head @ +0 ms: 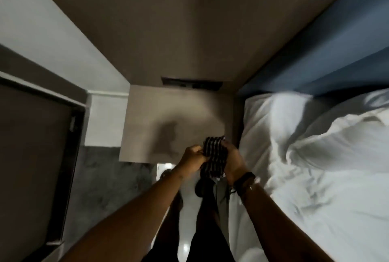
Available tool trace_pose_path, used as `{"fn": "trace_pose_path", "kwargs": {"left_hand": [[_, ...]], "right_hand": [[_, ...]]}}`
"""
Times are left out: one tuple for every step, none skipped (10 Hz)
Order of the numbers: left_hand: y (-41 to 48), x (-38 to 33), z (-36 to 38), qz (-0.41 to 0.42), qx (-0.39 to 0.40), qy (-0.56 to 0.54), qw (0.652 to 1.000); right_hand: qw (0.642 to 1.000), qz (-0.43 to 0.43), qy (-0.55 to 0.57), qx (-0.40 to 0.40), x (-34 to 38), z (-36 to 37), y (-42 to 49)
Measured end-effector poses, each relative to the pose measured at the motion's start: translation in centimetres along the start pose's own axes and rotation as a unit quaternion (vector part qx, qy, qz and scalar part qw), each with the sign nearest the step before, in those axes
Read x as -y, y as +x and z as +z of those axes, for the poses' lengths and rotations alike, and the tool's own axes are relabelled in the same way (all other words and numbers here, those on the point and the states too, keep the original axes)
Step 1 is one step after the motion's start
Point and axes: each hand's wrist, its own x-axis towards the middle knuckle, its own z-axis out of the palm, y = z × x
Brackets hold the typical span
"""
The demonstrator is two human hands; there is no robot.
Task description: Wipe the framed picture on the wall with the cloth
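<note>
A black-and-white striped cloth (214,156) is bunched between both my hands, just above the front right corner of a bedside table. My left hand (192,159) grips its left side and my right hand (232,160), with a dark band on the wrist, grips its right side. No framed picture shows clearly in this view; a dark-framed panel (37,156) runs along the left wall.
A grey-brown bedside table (168,118) stands ahead against the brown wall, with a dark switch panel (191,83) above it. A bed with white pillows and rumpled sheets (315,156) and a blue headboard (326,55) fills the right. My legs stand on a glossy floor (187,198).
</note>
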Motion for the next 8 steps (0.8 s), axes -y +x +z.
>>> {"fn": "trace_pose_path", "kwargs": {"left_hand": [[6.3, 3.3, 0.6, -0.028, -0.008, -0.029, 0.999], [12.2, 4.5, 0.9, -0.034, 0.016, -0.038, 0.999], [17.3, 5.1, 1.2, -0.020, 0.021, -0.026, 0.999], [20.7, 5.7, 1.7, -0.026, 0.022, 0.011, 0.999], [21.6, 5.2, 1.6, -0.028, 0.018, 0.060, 0.998], [20.2, 3.3, 1.8, -0.016, 0.011, 0.099, 0.995], [16.7, 0.6, 0.9, -0.003, -0.029, 0.169, 0.985], [12.4, -2.8, -0.1, 0.044, -0.064, 0.251, 0.965]], "right_hand": [[0.999, 0.027, -0.007, -0.022, -1.4, -1.2, 6.2], [0.997, 0.030, -0.009, -0.068, -1.7, -2.1, 11.1], [0.997, 0.027, -0.047, -0.053, -1.0, -3.4, 16.1], [0.989, 0.065, -0.120, -0.050, -0.4, -3.4, 20.0], [0.974, 0.062, -0.200, -0.090, -0.6, -2.5, 21.2], [0.967, 0.028, -0.216, -0.132, -0.4, -2.3, 20.3], [0.952, 0.029, -0.276, -0.127, 0.5, -1.7, 17.1], [0.910, -0.024, -0.383, -0.157, 3.7, -0.4, 12.4]]}}
